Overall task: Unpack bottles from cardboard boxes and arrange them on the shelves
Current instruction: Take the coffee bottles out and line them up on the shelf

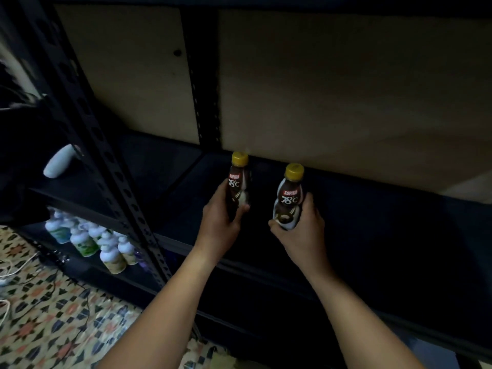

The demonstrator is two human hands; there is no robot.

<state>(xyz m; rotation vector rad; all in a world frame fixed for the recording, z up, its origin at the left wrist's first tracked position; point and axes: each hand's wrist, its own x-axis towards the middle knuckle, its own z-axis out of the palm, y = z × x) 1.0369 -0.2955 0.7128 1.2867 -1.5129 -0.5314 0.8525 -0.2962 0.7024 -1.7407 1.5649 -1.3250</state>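
Note:
Two coffee bottles with gold caps and dark labels are held over a dark shelf (372, 222). My left hand (219, 222) grips the left bottle (237, 179) round its lower body, upright, near the back wall. My right hand (300, 230) grips the right bottle (288, 198) round its base, tilted slightly left. The two bottles stand a short gap apart. Whether their bases touch the shelf is hidden in the dark.
A black slotted upright (106, 161) divides this bay from the left one. Several white bottles (106, 246) stand on a lower left shelf, and one white bottle (60, 161) lies on the shelf above. Patterned floor (48, 315) with cables lies at bottom left.

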